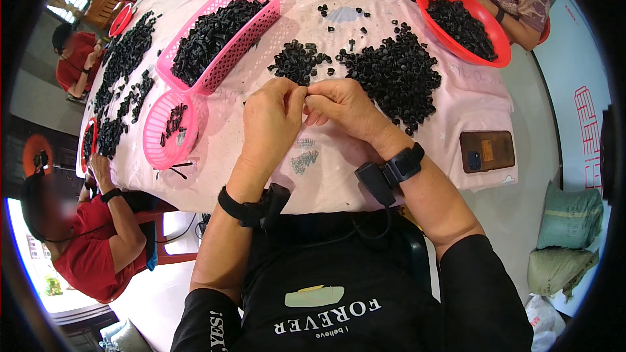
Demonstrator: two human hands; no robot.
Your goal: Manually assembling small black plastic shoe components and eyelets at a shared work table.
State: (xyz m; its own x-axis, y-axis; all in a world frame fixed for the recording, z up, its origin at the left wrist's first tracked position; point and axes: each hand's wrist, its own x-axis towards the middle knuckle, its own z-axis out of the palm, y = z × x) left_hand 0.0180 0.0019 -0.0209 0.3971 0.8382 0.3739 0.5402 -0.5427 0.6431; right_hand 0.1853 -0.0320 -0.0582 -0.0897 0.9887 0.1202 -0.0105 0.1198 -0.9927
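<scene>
My left hand [274, 114] and my right hand [345, 105] meet over the table, thumbs and fingertips pinched together. Whatever sits between the fingertips is too small and too covered to name. Just beyond them lies a small heap of black plastic parts [297, 60]. A larger pile of black caps [398, 78] spreads beyond and to the right of my right hand. Left of my left hand, a round pink basket [155, 117] contains several black pieces. Behind it, an oblong pink basket [225, 68] is filled with black parts.
A red tray [499, 62] of black parts is at the right, beside another person's arm. A phone in a brown case [479, 151] lies near the right table edge. Black glasses [176, 169] rest by the round basket. People in red [104, 248] work along the left side.
</scene>
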